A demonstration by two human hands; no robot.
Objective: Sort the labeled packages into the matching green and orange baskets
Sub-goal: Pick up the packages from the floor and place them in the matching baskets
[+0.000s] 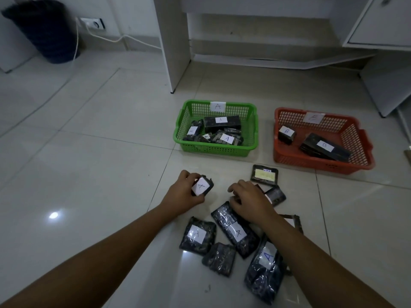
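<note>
Left hand (185,192): grips small black pkg (202,185) w/ white "A" label, just above floor, near-left of the baskets.
Right hand (249,200): fingers curled down onto the loose pile, touching a long "A" pkg (234,228) (whether it's gripping, can't tell).
Green basket (251,130): far centre, tagged A, holds several A pkgs.
Orange basket (355,132): far right, two B pkgs inside.

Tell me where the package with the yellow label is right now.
In the head view, the yellow-labelled package lies on the floor, right of centre, just in front of the orange basket.
</note>
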